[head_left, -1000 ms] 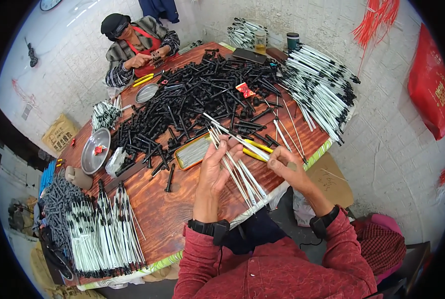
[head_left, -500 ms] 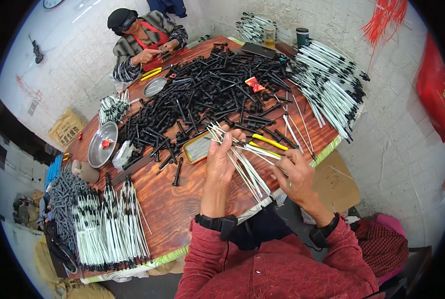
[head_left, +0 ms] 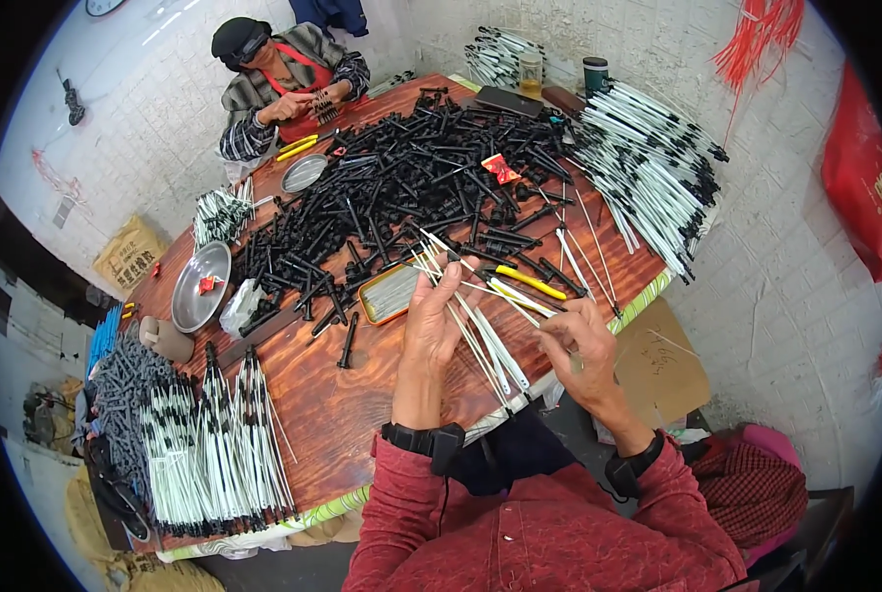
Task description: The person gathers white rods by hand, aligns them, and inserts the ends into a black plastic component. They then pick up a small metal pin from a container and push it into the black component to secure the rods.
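Note:
My left hand (head_left: 429, 321) is closed around several thin white rods (head_left: 443, 259), which fan out past its fingers over the table. My right hand (head_left: 581, 345) is at the table's near right edge, fingers curled and pinching the lower end of a white rod (head_left: 518, 301) that slants down from the left hand. The fingertips partly hide that end. Just beyond the hands lie yellow-handled pliers (head_left: 532, 282). Longer white strips (head_left: 495, 350) rest below my left hand, poking over the edge. A shallow yellow-rimmed tin (head_left: 389, 294) stands beside my left hand.
A large heap of black plastic parts (head_left: 411, 178) covers the middle. Bundled white rods with black ends lie at the right (head_left: 648, 178) and near left (head_left: 219, 444). A metal bowl (head_left: 202, 286) and grey parts (head_left: 130, 395) are leftward. Across the table, a person (head_left: 288, 89) handles small parts.
My right hand has shifted slightly left and down, its fingers curled further in. The rods in my left hand have turned a little. The whole view has shifted slightly.

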The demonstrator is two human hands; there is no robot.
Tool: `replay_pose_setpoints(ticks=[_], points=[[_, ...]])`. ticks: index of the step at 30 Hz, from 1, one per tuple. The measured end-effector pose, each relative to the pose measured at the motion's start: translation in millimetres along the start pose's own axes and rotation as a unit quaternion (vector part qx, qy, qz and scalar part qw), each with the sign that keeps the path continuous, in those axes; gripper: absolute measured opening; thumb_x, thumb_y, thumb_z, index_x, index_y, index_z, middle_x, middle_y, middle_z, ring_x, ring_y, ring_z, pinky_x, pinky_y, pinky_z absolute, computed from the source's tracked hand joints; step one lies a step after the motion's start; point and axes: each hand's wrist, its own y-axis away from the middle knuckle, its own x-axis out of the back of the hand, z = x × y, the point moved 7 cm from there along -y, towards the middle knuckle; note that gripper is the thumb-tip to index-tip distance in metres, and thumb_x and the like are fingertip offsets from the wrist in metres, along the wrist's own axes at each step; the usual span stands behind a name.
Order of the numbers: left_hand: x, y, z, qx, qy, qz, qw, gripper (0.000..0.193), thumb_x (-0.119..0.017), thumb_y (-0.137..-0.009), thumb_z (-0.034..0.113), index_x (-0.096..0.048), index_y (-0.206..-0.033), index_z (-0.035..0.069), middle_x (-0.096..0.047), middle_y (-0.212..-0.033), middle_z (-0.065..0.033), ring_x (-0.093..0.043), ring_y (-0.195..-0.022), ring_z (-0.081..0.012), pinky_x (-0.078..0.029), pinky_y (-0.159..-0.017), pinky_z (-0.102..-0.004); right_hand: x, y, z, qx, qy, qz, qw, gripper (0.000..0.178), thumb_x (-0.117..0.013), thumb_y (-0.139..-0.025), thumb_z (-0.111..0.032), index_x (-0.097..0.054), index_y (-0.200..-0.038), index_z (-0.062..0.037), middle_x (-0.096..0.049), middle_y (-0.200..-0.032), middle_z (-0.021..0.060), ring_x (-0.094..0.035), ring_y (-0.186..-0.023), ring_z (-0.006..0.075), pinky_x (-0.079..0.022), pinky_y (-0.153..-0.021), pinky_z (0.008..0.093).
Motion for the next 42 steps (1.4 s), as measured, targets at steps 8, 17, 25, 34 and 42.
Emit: replay_pose_setpoints(ticks=[8, 17, 25, 34, 42], points=[[11.5, -3.7, -1.8, 0.014, -0.012, 0.006, 1.000, 0.027, -0.070, -0.094, 0.012, -0.057, -0.117, 0.016, -0.067, -0.102, -0.0006, -0.066, -0.094, -0.0117, -0.059, -0.079, -0.0303, -3.3, 0.3, -5.2, 0.011, 0.024, 0.025, 0.999, 0.037, -0.080, -0.078, -0.002, -0.062, -0.111, -0.0041, -0.061, -0.097, 0.0085, -0.057, -0.066, 0.0114, -0.044, -0.054, 0.0260], [5.9, -2.3, -4.2, 0.011, 0.041, -0.001, 0.999, 0.024, -0.071, -0.093, 0.011, -0.059, -0.113, 0.014, -0.065, -0.094, 0.0014, -0.065, -0.085, -0.0122, -0.058, -0.078, -0.0330, -29.3, 19.8, 9.4, -0.159, -0.075, -0.049, 0.983, 0.035, -0.074, -0.087, -0.008, -0.058, -0.116, -0.0001, -0.067, -0.098, 0.0078, -0.056, -0.067, 0.0091, -0.047, -0.058, 0.0257], [2.7, 0.4, -2.2, 0.017, 0.069, -0.023, 0.997, 0.026, -0.073, -0.092, 0.011, -0.060, -0.114, 0.014, -0.063, -0.091, 0.0007, -0.062, -0.082, -0.0138, -0.057, -0.077, -0.0330, -52.8, 29.8, 27.6, -0.295, -0.413, -0.096, 0.856, 0.039, -0.068, -0.093, -0.012, -0.050, -0.123, 0.0038, -0.068, -0.099, 0.0104, -0.060, -0.075, 0.0105, -0.050, -0.070, 0.0285], [-8.5, 2.4, -5.2, 0.031, 0.006, -0.067, 0.997, 0.022, -0.069, -0.096, 0.023, -0.059, -0.114, 0.013, -0.062, -0.091, -0.0006, -0.061, -0.082, -0.0142, -0.055, -0.077, -0.0317, -28.9, 39.1, 20.2, -0.235, -0.166, -0.071, 0.955, 0.040, -0.070, -0.092, -0.018, -0.052, -0.123, 0.0007, -0.069, -0.090, 0.0114, -0.064, -0.076, 0.0140, -0.051, -0.070, 0.0315], [-2.6, 5.7, -1.2, 0.053, -0.033, 0.006, 0.998, 0.027, -0.064, -0.099, 0.028, -0.057, -0.119, 0.011, -0.067, -0.096, -0.0038, -0.065, -0.088, -0.0181, -0.056, -0.080, -0.0376, 5.0, 9.0, 23.7, -0.111, -0.026, -0.201, 0.973, 0.034, -0.073, -0.089, -0.021, -0.062, -0.117, -0.0070, -0.068, -0.090, 0.0126, -0.068, -0.077, 0.0220, -0.052, -0.067, 0.0329]])
